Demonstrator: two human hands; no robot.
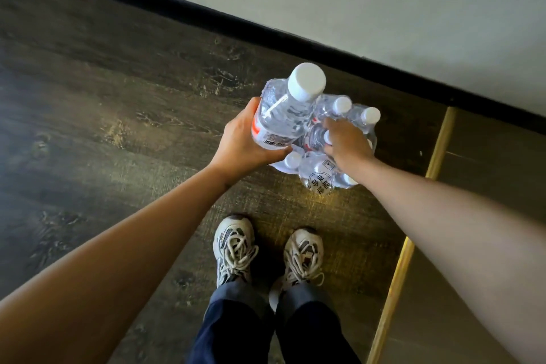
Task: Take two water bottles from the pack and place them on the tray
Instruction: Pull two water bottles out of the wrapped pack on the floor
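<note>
Left hand [240,139] is gripping 1 water bottle [283,115] by its lower body, fingers wrapped around it, holding it tilted just above the pack [322,151]. Right hand [345,139] is reaching into the pack on the floor [118,97], fingers closing on a 2nd bottle's neck [317,134]; full clamp unclear.

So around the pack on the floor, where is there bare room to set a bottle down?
Bare floor spreads wide beyond the left hand, up to the black baseboard. A narrower bare strip lies between the pack and the shoes. It is crowded over the pack, where the right hand reaches in and the held bottle hovers.
</note>
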